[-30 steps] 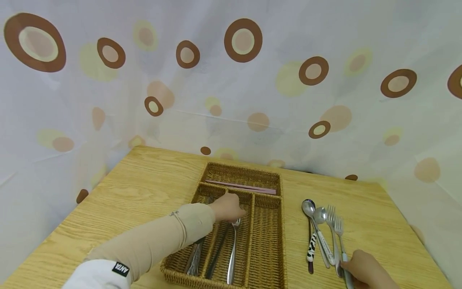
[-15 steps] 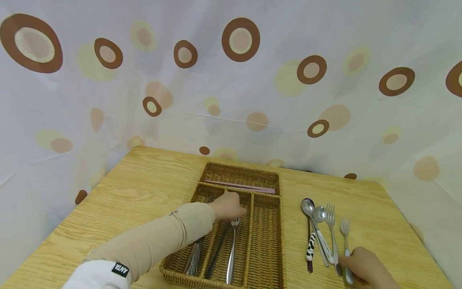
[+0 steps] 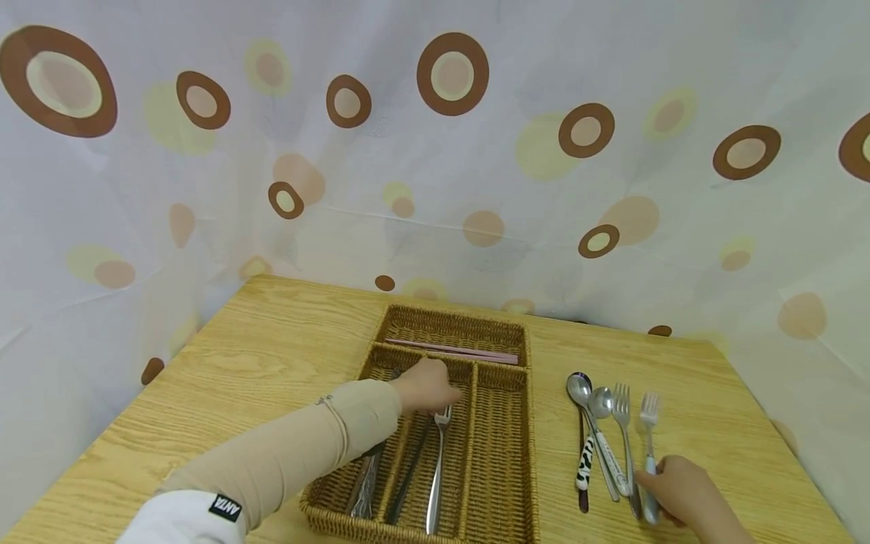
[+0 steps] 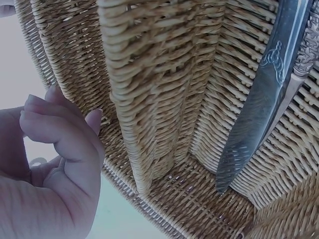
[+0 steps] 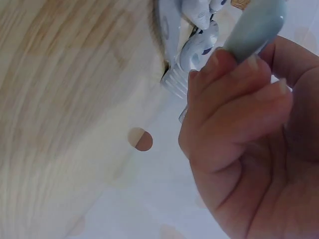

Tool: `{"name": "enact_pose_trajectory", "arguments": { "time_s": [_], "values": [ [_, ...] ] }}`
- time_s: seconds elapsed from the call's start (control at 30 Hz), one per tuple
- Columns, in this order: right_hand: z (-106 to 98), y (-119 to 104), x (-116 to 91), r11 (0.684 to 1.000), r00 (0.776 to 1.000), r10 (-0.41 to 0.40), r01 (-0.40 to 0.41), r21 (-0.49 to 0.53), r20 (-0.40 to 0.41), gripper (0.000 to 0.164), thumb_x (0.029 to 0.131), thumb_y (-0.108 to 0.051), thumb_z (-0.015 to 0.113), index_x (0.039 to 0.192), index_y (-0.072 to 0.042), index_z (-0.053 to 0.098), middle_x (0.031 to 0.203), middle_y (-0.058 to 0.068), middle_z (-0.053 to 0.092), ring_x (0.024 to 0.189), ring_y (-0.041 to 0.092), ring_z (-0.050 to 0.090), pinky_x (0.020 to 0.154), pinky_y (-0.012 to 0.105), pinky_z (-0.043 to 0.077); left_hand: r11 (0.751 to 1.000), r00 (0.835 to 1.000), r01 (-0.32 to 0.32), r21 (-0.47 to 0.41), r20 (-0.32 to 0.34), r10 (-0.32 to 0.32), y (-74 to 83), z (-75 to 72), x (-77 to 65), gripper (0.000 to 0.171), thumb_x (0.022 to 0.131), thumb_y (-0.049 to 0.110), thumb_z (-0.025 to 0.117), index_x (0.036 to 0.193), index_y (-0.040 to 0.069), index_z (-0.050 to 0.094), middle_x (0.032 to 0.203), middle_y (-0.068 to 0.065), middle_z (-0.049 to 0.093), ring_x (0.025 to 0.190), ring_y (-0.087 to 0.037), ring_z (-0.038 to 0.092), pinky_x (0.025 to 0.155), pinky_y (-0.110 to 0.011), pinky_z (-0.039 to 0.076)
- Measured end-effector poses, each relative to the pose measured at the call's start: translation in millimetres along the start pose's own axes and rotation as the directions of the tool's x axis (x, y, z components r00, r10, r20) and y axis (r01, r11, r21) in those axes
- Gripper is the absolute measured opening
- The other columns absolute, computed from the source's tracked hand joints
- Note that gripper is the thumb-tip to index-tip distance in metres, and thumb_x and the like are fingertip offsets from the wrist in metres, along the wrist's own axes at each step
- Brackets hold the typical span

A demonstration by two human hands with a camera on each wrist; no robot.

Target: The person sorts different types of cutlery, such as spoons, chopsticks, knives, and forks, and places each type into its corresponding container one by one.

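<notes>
A dotted pale cloth (image 3: 401, 166) hangs behind; wooden table (image 3: 272, 332) below

Head view faces down — wrist views near, left sharing the basket (image 3: 501, 453).

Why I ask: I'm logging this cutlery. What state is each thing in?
Right hand, holding the pale-handled fork
Left hand, over the tray; grip unclear
Tray, resting on the table
Pink chopsticks, lying in far compartment
Tray fork, lying in middle compartment
Knife, lying in tray
Spoons, overlapping on table
Plain fork, lying beside spoons
</notes>
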State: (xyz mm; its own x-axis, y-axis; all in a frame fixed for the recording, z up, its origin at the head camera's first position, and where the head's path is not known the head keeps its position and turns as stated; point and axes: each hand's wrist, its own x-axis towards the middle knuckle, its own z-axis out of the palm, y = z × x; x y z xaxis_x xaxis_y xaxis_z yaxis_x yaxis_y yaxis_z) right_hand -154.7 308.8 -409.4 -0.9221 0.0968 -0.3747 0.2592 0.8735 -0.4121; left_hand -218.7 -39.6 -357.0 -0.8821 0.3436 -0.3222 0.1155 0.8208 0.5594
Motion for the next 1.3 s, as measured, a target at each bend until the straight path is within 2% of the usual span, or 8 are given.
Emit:
{"name": "enact_pose_trajectory", "arguments": {
  "time_s": [0.23, 0.43, 0.6, 0.8, 1.0, 1.07, 1.2, 1.3],
  "values": [
    [-1, -12, -5, 1.000, 1.000, -0.021, 0.020, -0.024, -0.010, 0.027, 0.087, -0.025, 0.053, 0.073, -0.002, 0.051, 0.054, 0.001, 0.050, 0.048, 0.011, 0.046, 0.048, 0.026, 0.042, 1.000, 1.000, -0.005, -0.024, -0.023, 0.005, 0.1, -0.7, -0.8, 0.053, 0.096, 0.024, 0.048, 0.044, 0.013, 0.048, 0.042, 0.000, 0.044, 0.035, -0.010, 0.032, 0.048, -0.024, 0.036],
    [-3, -25, -7, 0.999, 1.000, -0.022, 0.022, -0.031, -0.003, 0.027, 0.088, -0.024, 0.054, 0.075, -0.001, 0.052, 0.058, 0.002, 0.051, 0.051, 0.011, 0.048, 0.048, 0.026, 0.043, 0.998, 0.998, -0.005, -0.064, -0.063, 0.001, -1.0, -2.1, -1.1, 0.052, 0.095, 0.023, 0.048, 0.046, 0.009, 0.052, 0.042, -0.001, 0.044, 0.035, -0.010, 0.035, 0.046, -0.023, 0.036],
    [-4, -35, -9, 0.999, 0.999, -0.044, 0.044, -0.016, -0.005, 0.025, 0.088, -0.023, 0.055, 0.076, -0.001, 0.051, 0.059, 0.003, 0.050, 0.051, 0.012, 0.046, 0.047, 0.026, 0.042, 0.998, 0.998, 0.000, -0.065, -0.062, -0.004, -1.8, -3.3, -1.3, 0.051, 0.095, 0.023, 0.049, 0.048, 0.006, 0.056, 0.043, -0.002, 0.046, 0.036, -0.011, 0.036, 0.046, -0.023, 0.035],
    [-4, -49, -17, 0.994, 0.994, -0.102, 0.103, 0.026, -0.028, 0.022, 0.087, -0.022, 0.055, 0.077, -0.003, 0.049, 0.055, -0.001, 0.045, 0.049, 0.011, 0.044, 0.045, 0.024, 0.039, 0.998, 0.998, 0.000, -0.070, -0.065, -0.004, -1.9, -4.4, -2.0, 0.049, 0.095, 0.024, 0.049, 0.058, -0.003, 0.064, 0.042, -0.003, 0.046, 0.036, -0.011, 0.037, 0.045, -0.023, 0.035],
    [-3, -64, -21, 0.989, 0.991, -0.130, 0.132, 0.061, -0.023, 0.021, 0.087, -0.020, 0.054, 0.086, 0.001, 0.052, 0.055, -0.001, 0.046, 0.047, 0.011, 0.045, 0.044, 0.023, 0.039, 0.997, 0.998, -0.005, -0.074, -0.070, 0.000, -2.2, -4.5, -1.5, 0.050, 0.096, 0.027, 0.047, 0.064, -0.006, 0.067, 0.043, -0.003, 0.049, 0.039, -0.013, 0.041, 0.044, -0.023, 0.036],
    [-3, -67, -23, 0.988, 0.990, -0.136, 0.137, 0.074, -0.019, 0.020, 0.087, -0.019, 0.054, 0.089, 0.002, 0.053, 0.052, -0.001, 0.045, 0.045, 0.010, 0.043, 0.044, 0.023, 0.039, 0.997, 0.997, -0.007, -0.078, -0.072, 0.002, -2.3, -4.7, -1.4, 0.051, 0.096, 0.028, 0.047, 0.061, -0.004, 0.066, 0.045, -0.005, 0.051, 0.039, -0.012, 0.043, 0.044, -0.023, 0.037],
    [-3, -73, -25, 0.985, 0.988, -0.151, 0.152, 0.082, -0.020, 0.020, 0.088, -0.018, 0.054, 0.091, 0.002, 0.054, 0.051, -0.002, 0.044, 0.043, 0.009, 0.040, 0.044, 0.023, 0.038, 0.997, 0.997, 0.001, -0.083, -0.076, -0.008, -2.6, -5.4, -0.8, 0.052, 0.096, 0.029, 0.048, 0.050, 0.008, 0.059, 0.045, -0.003, 0.052, 0.039, -0.011, 0.042, 0.045, -0.023, 0.036],
    [-2, -78, -26, 0.983, 0.986, -0.162, 0.164, 0.086, -0.025, 0.020, 0.088, -0.018, 0.056, 0.091, 0.002, 0.055, 0.054, -0.001, 0.047, 0.044, 0.009, 0.042, 0.043, 0.022, 0.038, 0.996, 0.997, 0.007, -0.087, -0.077, -0.014, -3.2, -5.7, -0.4, 0.050, 0.096, 0.030, 0.048, 0.052, 0.009, 0.059, 0.045, -0.002, 0.050, 0.039, -0.010, 0.042, 0.046, -0.023, 0.037]
  ]
}}
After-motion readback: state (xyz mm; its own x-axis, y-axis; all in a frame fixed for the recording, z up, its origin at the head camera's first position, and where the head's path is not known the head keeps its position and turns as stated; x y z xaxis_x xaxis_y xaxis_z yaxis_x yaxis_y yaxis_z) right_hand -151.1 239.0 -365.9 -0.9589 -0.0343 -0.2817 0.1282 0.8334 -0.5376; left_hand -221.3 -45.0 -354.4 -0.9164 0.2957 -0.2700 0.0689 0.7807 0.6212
